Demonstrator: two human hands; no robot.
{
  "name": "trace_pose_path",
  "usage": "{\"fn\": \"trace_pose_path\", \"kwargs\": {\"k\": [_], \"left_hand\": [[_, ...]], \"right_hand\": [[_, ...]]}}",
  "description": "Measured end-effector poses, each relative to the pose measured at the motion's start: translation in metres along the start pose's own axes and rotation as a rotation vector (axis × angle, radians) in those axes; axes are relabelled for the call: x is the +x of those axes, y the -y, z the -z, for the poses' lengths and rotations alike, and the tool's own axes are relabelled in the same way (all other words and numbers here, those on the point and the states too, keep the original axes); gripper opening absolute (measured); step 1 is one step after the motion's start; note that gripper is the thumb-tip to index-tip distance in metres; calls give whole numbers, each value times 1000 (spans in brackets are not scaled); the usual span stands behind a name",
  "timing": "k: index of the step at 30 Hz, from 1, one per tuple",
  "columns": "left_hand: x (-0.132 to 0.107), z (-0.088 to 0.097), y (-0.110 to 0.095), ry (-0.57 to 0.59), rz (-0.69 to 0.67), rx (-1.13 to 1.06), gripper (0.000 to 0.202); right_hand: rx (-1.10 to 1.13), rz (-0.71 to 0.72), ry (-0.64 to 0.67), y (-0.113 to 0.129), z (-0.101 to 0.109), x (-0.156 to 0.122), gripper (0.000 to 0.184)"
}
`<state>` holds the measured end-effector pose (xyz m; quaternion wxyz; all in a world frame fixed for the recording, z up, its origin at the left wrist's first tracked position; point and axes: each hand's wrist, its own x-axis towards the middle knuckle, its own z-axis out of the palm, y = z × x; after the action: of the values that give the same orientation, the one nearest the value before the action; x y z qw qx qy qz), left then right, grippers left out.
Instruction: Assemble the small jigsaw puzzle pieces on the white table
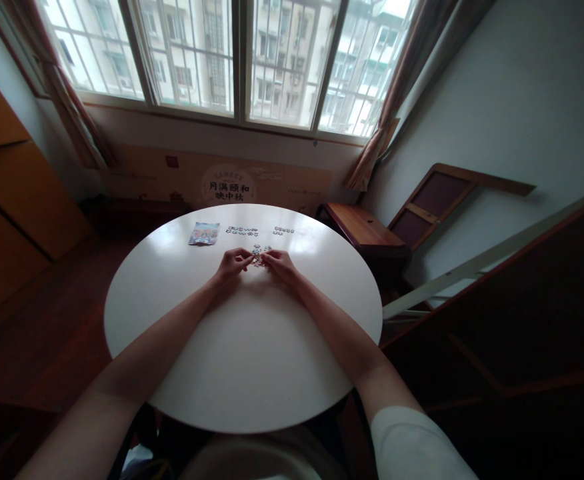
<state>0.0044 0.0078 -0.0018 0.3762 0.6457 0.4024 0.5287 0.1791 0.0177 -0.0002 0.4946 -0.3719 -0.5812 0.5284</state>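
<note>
Grey daylight enters through a wide, metal-barred window (241, 67), its panes bleached pale, leaving the rest of the room dim. Glare whitens the glossy, round white table (242, 373) toward its far edge, at left and right, while soft shadows lie beneath two bare forearms (182, 327). Beyond the table's right edge, a dark brown surface (522, 333) sinks nearly to black. Wide-angle distortion stretches the margins; small multicoloured pieces (257, 254) near the far edge lack crisp detail.
</note>
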Motion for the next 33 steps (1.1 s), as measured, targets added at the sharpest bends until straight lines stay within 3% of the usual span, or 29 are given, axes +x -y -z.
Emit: {"fn": "trace_pose_path", "kwargs": {"k": [33], "left_hand": [[1,1,4,25,-24,0,40]], "right_hand": [[-34,8,1,2,0,-1,38]]}}
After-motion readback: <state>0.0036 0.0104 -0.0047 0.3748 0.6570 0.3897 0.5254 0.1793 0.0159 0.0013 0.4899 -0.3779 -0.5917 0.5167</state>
